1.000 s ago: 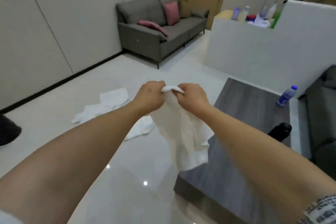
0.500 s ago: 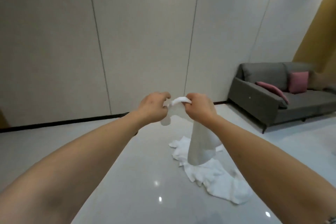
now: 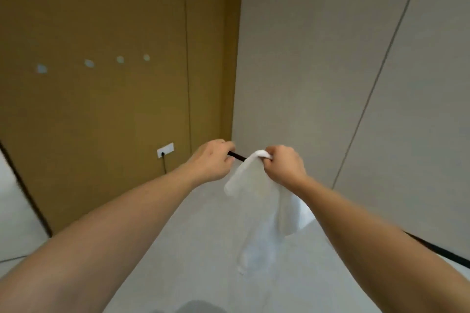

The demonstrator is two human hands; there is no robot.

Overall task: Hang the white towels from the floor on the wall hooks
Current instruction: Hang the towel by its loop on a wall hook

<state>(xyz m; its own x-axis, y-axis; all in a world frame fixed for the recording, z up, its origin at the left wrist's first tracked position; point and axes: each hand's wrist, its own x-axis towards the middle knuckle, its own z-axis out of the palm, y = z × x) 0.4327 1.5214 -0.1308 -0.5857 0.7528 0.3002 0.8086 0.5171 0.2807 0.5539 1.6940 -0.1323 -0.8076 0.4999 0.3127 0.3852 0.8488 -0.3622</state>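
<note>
A white towel (image 3: 256, 201) hangs in front of me, and my right hand (image 3: 284, 165) grips its bunched top edge. My left hand (image 3: 213, 160) is just left of that edge with its fingers curled; a short gap shows between the two hands, and whether the left hand holds any cloth is unclear. On the brown wall panel at the upper left are two rows of small white wall hooks (image 3: 120, 59), blurred, with nothing hanging on them. They are well above and left of both hands.
A white wall socket (image 3: 165, 150) with a black cable sits low on the brown panel (image 3: 101, 109). A grey wall (image 3: 330, 58) with a black baseboard (image 3: 442, 251) runs along the right. The pale glossy floor (image 3: 203, 249) stretches below.
My view has swung left, from the sofa and the towels on the floor to the brown hook wall. My hands have drawn slightly apart, and the towel now hangs mainly from my right hand.
</note>
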